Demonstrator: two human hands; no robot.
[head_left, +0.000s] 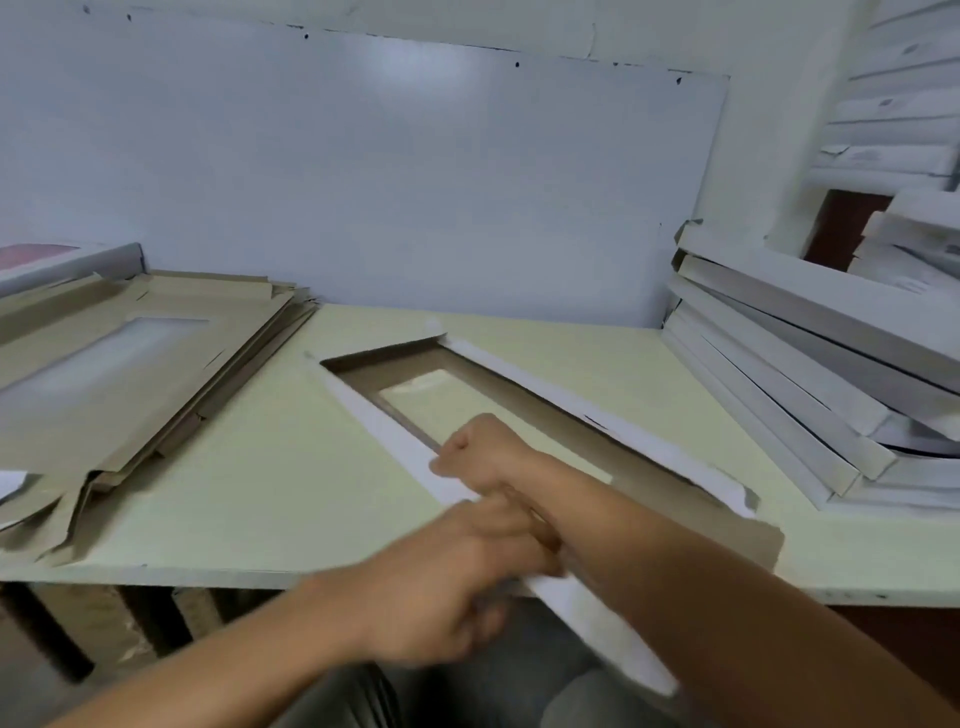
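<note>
A flat cardboard box blank, brown inside with white side flaps and a clear window, lies on the pale table, its near end hanging over the front edge. My right hand is curled in a fist on the raised left white flap and grips it. My left hand is blurred, with fingers curled round the same flap near the table's front edge. The right flap lies along the far side.
A stack of flat brown box blanks lies at the left of the table. Folded white boxes are piled at the right, with more shelved above. A white board backs the table. My lap shows below the edge.
</note>
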